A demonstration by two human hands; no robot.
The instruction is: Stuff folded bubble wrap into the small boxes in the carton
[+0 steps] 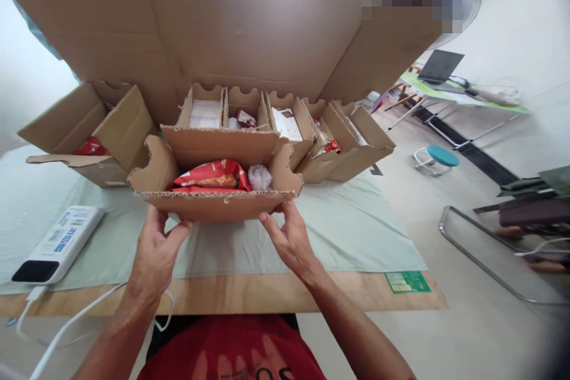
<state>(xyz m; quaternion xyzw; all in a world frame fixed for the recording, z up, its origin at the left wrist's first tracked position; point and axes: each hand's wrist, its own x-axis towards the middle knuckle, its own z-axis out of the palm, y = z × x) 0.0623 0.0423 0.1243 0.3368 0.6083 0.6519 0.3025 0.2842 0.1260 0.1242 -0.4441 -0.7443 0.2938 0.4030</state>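
Steadying or positioning, seemingly, open cardboard box (214, 206) just left of frame centre, red packet (209, 175) inside; left grip (155, 252), right grip (291, 243) pinching near lower corners. Next move likely calls for level two-handed support.

Held box (214, 208): open-topped cardboard, notched end walls.
Left hand (158, 249): grips lower left.
Right hand (290, 237): grips lower right.
Contents: red packet (211, 177); clear-wrapped bundle (259, 178) to its right.
Behind: row of five open boxes (329, 172); tall cardboard panel (249, 29) beyond.
Pale green cloth (356, 225), left: open box (127, 127); white device (73, 234) nearer, white cable (22, 316) plugged in.
Far right: teal stool (443, 155), laptop (440, 65) on another table (494, 105).
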